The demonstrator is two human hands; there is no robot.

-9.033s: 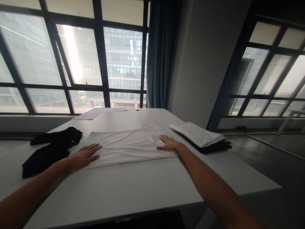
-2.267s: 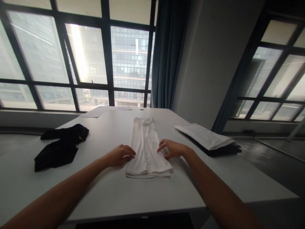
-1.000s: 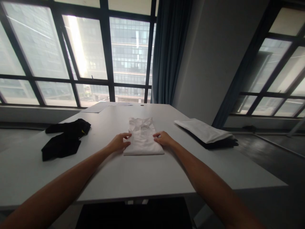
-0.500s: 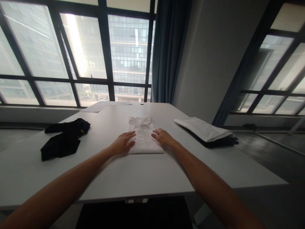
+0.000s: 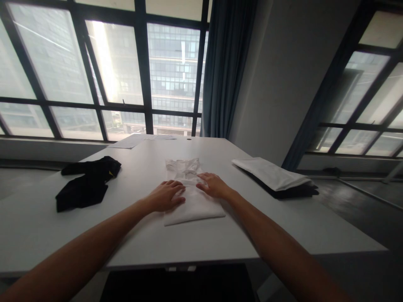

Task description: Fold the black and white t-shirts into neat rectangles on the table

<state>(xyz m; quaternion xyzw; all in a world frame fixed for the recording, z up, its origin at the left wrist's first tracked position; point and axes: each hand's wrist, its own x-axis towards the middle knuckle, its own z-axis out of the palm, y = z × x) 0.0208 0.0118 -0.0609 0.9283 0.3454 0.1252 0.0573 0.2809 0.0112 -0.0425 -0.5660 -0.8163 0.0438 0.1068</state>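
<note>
A white folded garment (image 5: 193,208), seemingly a shirt with a collar at its far end, lies on the white table (image 5: 151,247) in front of me. My left hand (image 5: 166,196) rests on its left side, palm down with fingers apart. On the right side of the cloth lies my right hand (image 5: 213,185), its fingers stretched toward the middle. Neither hand grips the fabric. Small creases run across the cloth between and beyond my fingertips.
A black garment (image 5: 83,184) with a small yellow spot lies loosely on the table's left. To the right sits a folded white cloth (image 5: 272,173) on top of a folded black one (image 5: 281,193). Paper sheets (image 5: 126,142) lie at the far end, near the windows.
The white garment has slid toward me, its near edge now closer to the table's front and slightly tilted. Both hands stay on it, and the left has come slightly nearer. The view shifted a little.
</note>
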